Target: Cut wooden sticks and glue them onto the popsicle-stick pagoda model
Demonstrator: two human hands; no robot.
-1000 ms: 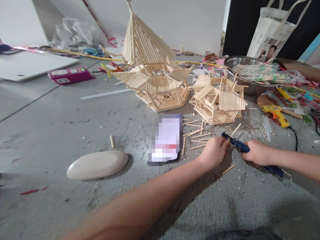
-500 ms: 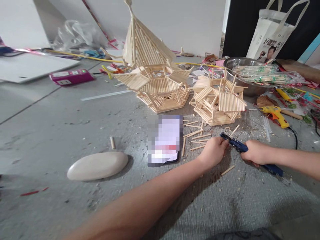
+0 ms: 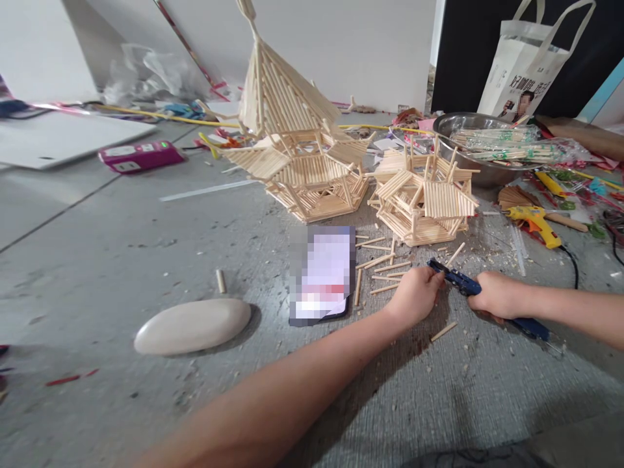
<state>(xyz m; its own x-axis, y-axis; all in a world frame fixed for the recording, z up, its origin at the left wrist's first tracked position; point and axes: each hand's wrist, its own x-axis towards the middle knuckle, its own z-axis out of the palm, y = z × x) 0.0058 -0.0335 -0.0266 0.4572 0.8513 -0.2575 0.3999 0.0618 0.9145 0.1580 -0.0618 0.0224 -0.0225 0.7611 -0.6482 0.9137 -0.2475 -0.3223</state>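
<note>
My right hand [image 3: 496,296] is wrapped around the dark blue handles of a hand cutter [image 3: 461,281]. The cutter's jaws sit right by the fingertips of my left hand [image 3: 418,294], which is closed in a pinch. A thin wooden stick [image 3: 456,254] sticks out past the jaws on the far side; its near end is hidden at my left fingers. Several short cut sticks [image 3: 386,266] lie just left of that hand, and one more piece [image 3: 443,331] rests on the floor below the cutter. Behind stands a small stick-built pavilion [image 3: 423,201].
A taller stick pavilion [image 3: 302,169] stands behind the phone [image 3: 326,270]. On the left lies a smooth grey stone [image 3: 194,327]. At right are a yellow glue gun [image 3: 535,224], its cord, and a metal bowl [image 3: 487,177] with bagged sticks. A purple pack [image 3: 141,157] lies back left.
The view has shifted slightly. Both hands, the cutter and the stick keep nearly the same places and grip.
</note>
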